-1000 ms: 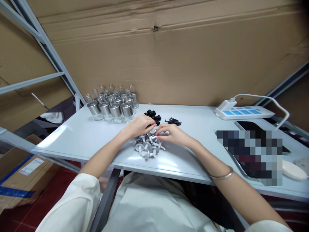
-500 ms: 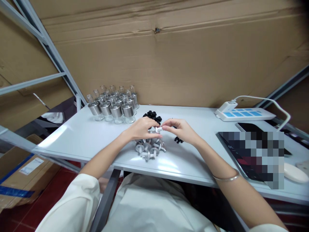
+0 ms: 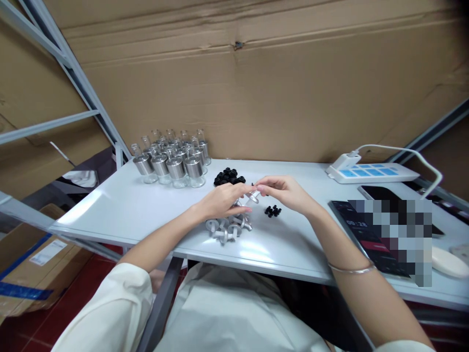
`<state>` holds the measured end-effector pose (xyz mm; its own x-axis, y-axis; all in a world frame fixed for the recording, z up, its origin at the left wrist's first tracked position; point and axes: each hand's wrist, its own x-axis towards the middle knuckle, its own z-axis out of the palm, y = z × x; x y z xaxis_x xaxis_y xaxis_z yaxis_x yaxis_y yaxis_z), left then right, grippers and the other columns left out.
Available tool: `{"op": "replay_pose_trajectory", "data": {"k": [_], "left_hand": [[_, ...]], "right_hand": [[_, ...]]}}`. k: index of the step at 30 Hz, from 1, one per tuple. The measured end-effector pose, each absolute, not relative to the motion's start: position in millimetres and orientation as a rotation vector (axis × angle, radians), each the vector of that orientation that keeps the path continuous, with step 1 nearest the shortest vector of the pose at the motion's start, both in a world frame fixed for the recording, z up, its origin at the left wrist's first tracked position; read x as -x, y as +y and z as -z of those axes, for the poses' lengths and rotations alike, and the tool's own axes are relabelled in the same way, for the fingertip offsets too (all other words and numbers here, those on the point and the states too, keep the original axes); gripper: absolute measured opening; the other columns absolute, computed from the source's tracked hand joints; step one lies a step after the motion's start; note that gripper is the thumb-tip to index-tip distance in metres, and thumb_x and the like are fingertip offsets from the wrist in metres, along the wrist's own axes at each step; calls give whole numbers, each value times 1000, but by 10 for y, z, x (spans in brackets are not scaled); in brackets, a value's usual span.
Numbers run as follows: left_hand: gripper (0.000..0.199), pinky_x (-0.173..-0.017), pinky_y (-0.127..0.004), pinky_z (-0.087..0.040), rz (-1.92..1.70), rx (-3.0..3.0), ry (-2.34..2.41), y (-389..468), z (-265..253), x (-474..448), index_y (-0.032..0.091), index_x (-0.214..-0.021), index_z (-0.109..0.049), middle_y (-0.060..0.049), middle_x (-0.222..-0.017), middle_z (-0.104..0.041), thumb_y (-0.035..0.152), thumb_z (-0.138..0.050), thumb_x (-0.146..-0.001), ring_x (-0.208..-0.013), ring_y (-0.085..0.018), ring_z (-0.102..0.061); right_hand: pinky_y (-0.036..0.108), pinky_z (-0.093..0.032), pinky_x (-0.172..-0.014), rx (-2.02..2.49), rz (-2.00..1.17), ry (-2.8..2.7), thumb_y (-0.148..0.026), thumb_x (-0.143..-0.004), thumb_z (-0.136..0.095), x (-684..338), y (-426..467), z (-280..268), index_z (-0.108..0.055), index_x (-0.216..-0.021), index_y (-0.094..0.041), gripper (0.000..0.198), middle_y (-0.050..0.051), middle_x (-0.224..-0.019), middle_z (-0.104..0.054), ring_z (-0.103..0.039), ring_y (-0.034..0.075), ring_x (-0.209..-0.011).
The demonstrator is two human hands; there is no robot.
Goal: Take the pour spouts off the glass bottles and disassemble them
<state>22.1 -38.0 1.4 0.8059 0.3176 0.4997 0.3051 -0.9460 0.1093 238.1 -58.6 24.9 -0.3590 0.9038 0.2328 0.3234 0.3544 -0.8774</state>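
Observation:
My left hand (image 3: 225, 199) reaches over a pile of silver-white spouts (image 3: 223, 225), each with a round disc and a stem. Between its index finger and thumb is one such spout (image 3: 253, 196), tilted. My right hand (image 3: 284, 192) meets it from the right, thumb and index finger pinched at the upper end of that spout. A tiny dark bit shows at these fingertips, too small to name. Just below my right hand lies a cluster of small black parts (image 3: 273, 211). Behind my left hand sits a heap of larger black caps (image 3: 227, 177).
Several glass bottles with metal sleeves (image 3: 176, 167) stand at the back left of the white table (image 3: 120, 205). On the right are a power strip (image 3: 373, 173) with a white cable, a phone showing a timer (image 3: 357, 224), another dark phone (image 3: 373, 192) and a white oval object (image 3: 449, 261).
Both hands have shifted slightly right, the spout with them. My right fingers have moved from its stem to its upper end. The small black parts now show more fully.

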Motion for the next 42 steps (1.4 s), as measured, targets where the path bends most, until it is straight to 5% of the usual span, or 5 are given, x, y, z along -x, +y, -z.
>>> {"op": "replay_pose_trajectory", "data": {"k": [35,42], "left_hand": [[33,-80,-28,-45,-741,-3140,413,-418,17,-269,17,-119,-56,-9,-111,-68,35,-41,-95,-97,-15,-65],[31,-79,-27,-45,-732,-3150,422,-421,18,-269,16,-117,-56,-9,-108,-69,33,-42,-95,-96,-15,-65]], "right_hand": [[31,-48,-69,1088,-970,-1967,-49,-76,-62,-2419,-579,-241,-74,-82,-18,33,5,-75,-69,-60,17,-71],[31,-46,-71,1363,-602,-2101,-42,-80,-53,-2621,-481,-234,-72,-80,-18,30,6,-81,-72,-61,19,-74]]}}
